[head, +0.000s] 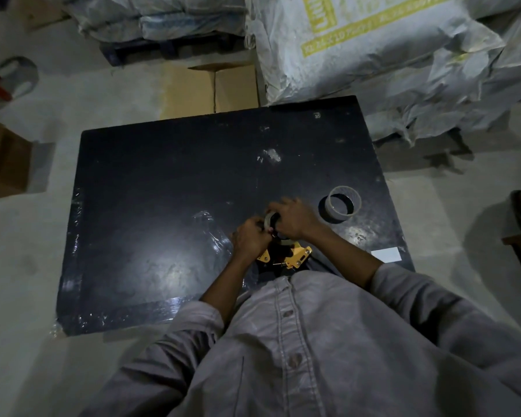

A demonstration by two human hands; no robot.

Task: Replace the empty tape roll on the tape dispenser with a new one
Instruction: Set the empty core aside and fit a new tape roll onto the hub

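A dark bench [151, 182] sits on a concrete floor among stacked sacks [373, 46]. Near its front edge, your left hand [251, 237] and right hand [295, 219] have their fingers curled around a tape roll [269, 220] sitting on the yellow tape dispenser [295, 256]. Another roll [342, 206] stands just right of them.

Surface [163, 182] was glossy black with pale scuffs; tape dispenser [295, 256] yellow; empty roll [343, 203] pale grey-white; shirt [328, 341] light grey, buttoned; sacks [358, 46] white with yellow print; cardboard box [211, 87] tan; floor [21, 281] grey
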